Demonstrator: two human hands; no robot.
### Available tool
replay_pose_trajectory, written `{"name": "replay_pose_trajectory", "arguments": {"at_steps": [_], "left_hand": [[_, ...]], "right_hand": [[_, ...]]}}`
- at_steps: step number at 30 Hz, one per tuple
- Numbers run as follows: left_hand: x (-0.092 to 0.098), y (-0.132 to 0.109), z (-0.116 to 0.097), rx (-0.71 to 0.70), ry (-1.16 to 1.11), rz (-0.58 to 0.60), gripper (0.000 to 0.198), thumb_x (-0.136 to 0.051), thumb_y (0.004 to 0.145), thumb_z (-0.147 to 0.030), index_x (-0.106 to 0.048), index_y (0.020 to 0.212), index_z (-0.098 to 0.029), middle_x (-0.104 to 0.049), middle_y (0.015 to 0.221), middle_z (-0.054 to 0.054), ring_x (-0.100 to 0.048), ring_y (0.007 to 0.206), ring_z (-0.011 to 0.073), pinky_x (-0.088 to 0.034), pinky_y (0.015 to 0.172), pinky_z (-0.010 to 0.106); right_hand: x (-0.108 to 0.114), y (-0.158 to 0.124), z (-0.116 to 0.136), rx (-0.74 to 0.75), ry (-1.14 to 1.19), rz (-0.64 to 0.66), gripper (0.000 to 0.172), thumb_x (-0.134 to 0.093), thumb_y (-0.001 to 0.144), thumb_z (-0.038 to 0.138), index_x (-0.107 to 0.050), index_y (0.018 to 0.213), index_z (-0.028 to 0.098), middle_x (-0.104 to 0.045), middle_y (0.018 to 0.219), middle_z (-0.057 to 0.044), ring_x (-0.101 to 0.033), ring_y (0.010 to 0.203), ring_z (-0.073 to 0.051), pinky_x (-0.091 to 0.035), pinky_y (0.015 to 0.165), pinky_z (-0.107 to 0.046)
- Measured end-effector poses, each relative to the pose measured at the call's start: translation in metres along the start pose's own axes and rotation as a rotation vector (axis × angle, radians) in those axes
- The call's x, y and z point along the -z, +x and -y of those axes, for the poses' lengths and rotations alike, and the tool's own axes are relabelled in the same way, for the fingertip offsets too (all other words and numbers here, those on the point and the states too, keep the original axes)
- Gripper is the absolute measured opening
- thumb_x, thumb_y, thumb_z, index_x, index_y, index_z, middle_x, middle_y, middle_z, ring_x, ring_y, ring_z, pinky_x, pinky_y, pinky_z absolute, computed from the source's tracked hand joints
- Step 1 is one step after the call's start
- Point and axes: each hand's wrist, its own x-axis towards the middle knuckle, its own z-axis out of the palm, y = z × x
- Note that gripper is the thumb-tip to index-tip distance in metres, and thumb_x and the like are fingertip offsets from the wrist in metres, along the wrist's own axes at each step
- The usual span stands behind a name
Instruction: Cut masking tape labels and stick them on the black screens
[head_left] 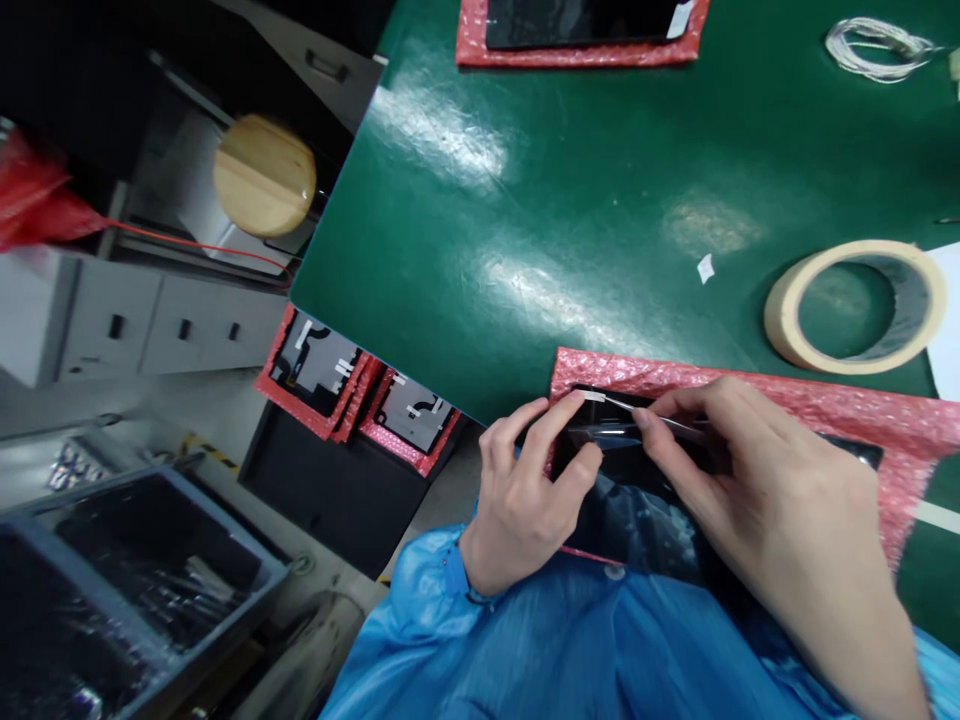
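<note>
A glossy black panel (pixel 634 505) lies on a pink-red bubble wrap sheet (pixel 795 395) at the near edge of the table. My right hand (pixel 772 470) pinches thin metal tweezers (pixel 679 430), whose tips reach a small white strip (pixel 592 396) at the panel's upper left corner. With fingers apart, my left hand (pixel 525 490) rests at the panel's left end, its index fingertip beside the strip. Part of the panel is hidden beneath my right hand, and whether the tips grip the strip I cannot tell.
On the green table (pixel 600 170) are a masking tape roll (pixel 784 310), a white scrap (pixel 706 268), a coiled white cord (pixel 874 70) and another black panel (pixel 577 22) on red wrap. Wrapped grey panels (pixel 412 412) sit lower left on a black surface. A round stool (pixel 264 175) stands beyond.
</note>
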Motion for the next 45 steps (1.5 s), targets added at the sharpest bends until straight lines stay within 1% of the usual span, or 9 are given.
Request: {"name": "replay_pose_trajectory", "arguments": {"at_steps": [9,15,20,25,29,31,36,41,45], "left_hand": [[-0.004,-0.002,0.0,0.014,-0.032,-0.03,0.015,-0.064,0.115,-0.014,-0.069,0.124,-0.024,-0.079,0.144,0.016,-0.065,0.136,0.0301,-0.058,0.11,0.046],[-0.007,-0.003,-0.002,0.033,-0.055,-0.073,0.015,-0.066,0.115,-0.012,-0.071,0.124,-0.023,-0.074,0.139,0.014,-0.064,0.134,0.0287,-0.06,0.11,0.043],[-0.007,-0.003,-0.002,0.042,-0.072,-0.089,0.014,-0.065,0.115,-0.012,-0.071,0.122,-0.022,-0.077,0.139,0.014,-0.067,0.132,0.0292,-0.059,0.109,0.044],[-0.007,0.004,-0.001,0.102,-0.151,-0.109,0.006,-0.065,0.117,-0.017,-0.069,0.115,-0.021,-0.082,0.127,0.013,-0.075,0.121,0.026,-0.06,0.103,0.042],[-0.007,0.01,0.003,0.178,-0.181,-0.223,0.011,-0.074,0.112,-0.015,-0.068,0.119,-0.022,-0.081,0.123,0.012,-0.078,0.115,0.0249,-0.064,0.102,0.041],[-0.007,0.011,0.006,0.135,-0.167,-0.23,0.015,-0.076,0.11,-0.014,-0.071,0.121,-0.023,-0.083,0.119,0.01,-0.079,0.113,0.025,-0.064,0.101,0.041],[-0.002,0.008,0.013,-0.024,-0.17,-0.095,0.015,-0.071,0.112,-0.014,-0.077,0.126,-0.017,-0.09,0.124,0.012,-0.082,0.123,0.0271,-0.06,0.105,0.043],[0.001,0.006,0.014,-0.045,-0.135,-0.134,0.015,-0.072,0.11,-0.009,-0.078,0.122,-0.016,-0.092,0.115,0.011,-0.085,0.112,0.0244,-0.058,0.099,0.04],[0.002,0.006,0.013,-0.103,-0.132,-0.09,0.019,-0.071,0.109,-0.008,-0.077,0.126,-0.015,-0.092,0.122,0.013,-0.087,0.118,0.0235,-0.058,0.101,0.038]], "right_hand": [[0.004,0.001,-0.005,-0.056,0.106,0.051,0.021,-0.066,0.122,0.041,-0.068,0.11,0.024,-0.082,0.096,0.001,-0.081,0.071,-0.017,-0.055,0.06,-0.031],[0.001,-0.002,-0.008,-0.066,0.111,0.052,0.022,-0.067,0.121,0.043,-0.07,0.109,0.025,-0.083,0.095,0.001,-0.08,0.071,-0.018,-0.054,0.06,-0.032],[0.003,-0.001,-0.008,-0.071,0.085,0.037,0.021,-0.068,0.121,0.043,-0.07,0.11,0.025,-0.083,0.096,-0.001,-0.079,0.072,-0.019,-0.052,0.058,-0.033],[0.016,0.0,0.005,-0.147,0.107,-0.045,0.015,-0.072,0.119,0.038,-0.069,0.108,0.027,-0.077,0.091,0.0,-0.067,0.066,-0.018,-0.049,0.06,-0.036],[0.021,-0.003,0.007,-0.191,0.115,-0.073,0.014,-0.073,0.118,0.037,-0.069,0.107,0.029,-0.077,0.093,0.0,-0.062,0.064,-0.018,-0.048,0.062,-0.038],[0.018,-0.004,0.002,-0.15,0.118,-0.068,0.013,-0.074,0.117,0.035,-0.069,0.108,0.028,-0.077,0.092,0.001,-0.064,0.065,-0.017,-0.048,0.061,-0.037],[0.007,0.0,-0.013,-0.011,0.103,-0.005,0.013,-0.071,0.118,0.036,-0.071,0.109,0.026,-0.081,0.095,0.001,-0.075,0.073,-0.017,-0.051,0.061,-0.032],[0.001,0.004,-0.014,-0.008,0.084,0.039,0.022,-0.066,0.121,0.04,-0.071,0.106,0.024,-0.082,0.092,0.0,-0.079,0.069,-0.018,-0.048,0.054,-0.032],[0.0,0.005,-0.013,-0.03,0.103,0.054,0.023,-0.067,0.12,0.041,-0.072,0.106,0.025,-0.083,0.091,-0.001,-0.08,0.068,-0.02,-0.048,0.053,-0.032]]}}
